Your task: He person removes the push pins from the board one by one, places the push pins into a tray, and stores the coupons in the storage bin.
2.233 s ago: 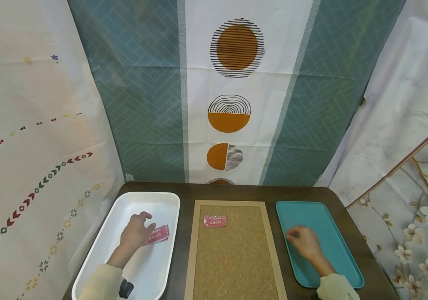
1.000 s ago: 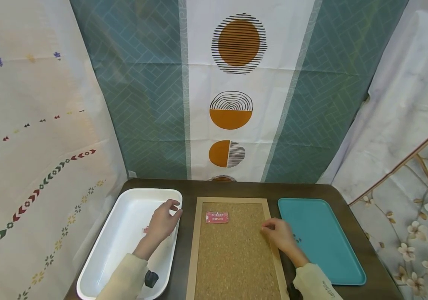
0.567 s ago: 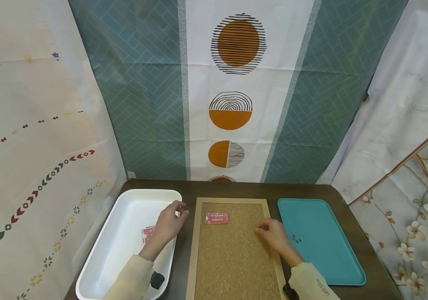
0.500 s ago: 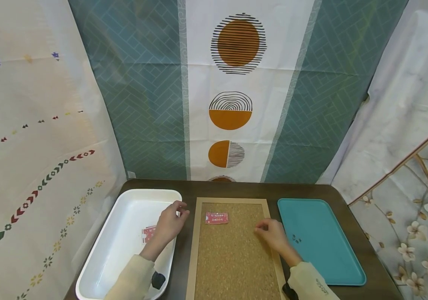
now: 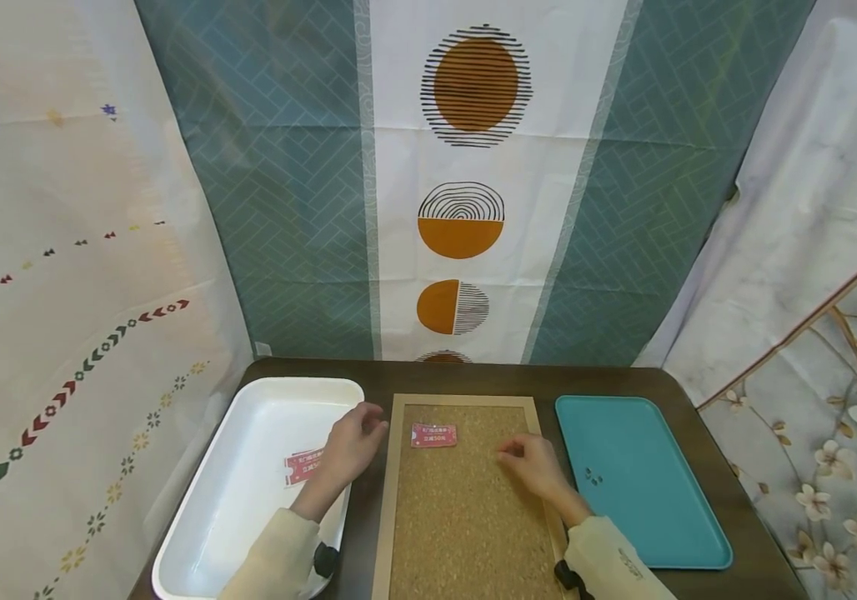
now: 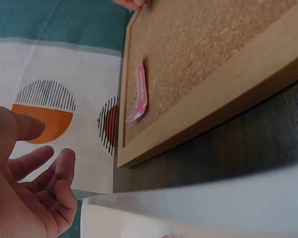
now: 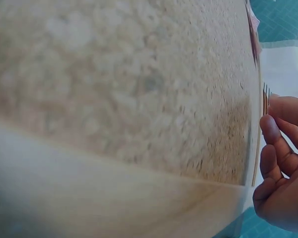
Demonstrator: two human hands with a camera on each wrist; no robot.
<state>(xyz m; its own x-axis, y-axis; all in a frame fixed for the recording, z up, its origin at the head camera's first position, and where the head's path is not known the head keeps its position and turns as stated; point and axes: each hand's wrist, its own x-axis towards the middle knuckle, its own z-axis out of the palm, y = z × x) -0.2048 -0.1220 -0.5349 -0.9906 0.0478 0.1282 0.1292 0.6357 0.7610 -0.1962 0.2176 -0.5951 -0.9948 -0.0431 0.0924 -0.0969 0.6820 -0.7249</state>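
My left hand point(image 5: 351, 446) hovers over the right rim of the white tray point(image 5: 211, 467), its fingers loosely bent. In the left wrist view, nothing shows between that thumb and fingers. Red printed coupons point(image 5: 303, 467) lie overlapped in the tray, partly behind the hand. My right hand point(image 5: 533, 467) is above the right part of the wood-framed corkboard point(image 5: 466, 517), thumb and forefinger pinched together. The fingertips point(image 7: 271, 128) hide most of whatever tiny thing is between them. One red coupon point(image 5: 433, 436) sits near the board's upper left, its ends curling up in the left wrist view.
A teal tray point(image 5: 661, 500) stands right of the board, with several tiny dark objects point(image 5: 593, 477) on it. Dark wooden tabletop point(image 5: 473, 377) shows around the trays and board. A patterned cloth point(image 5: 308, 208) hangs behind, with pale curtains point(image 5: 789, 250) at the sides.
My right hand has moved left from the teal tray to over the corkboard, uncovering the tiny objects. My left hand has moved right from the coupons to the white tray's rim.
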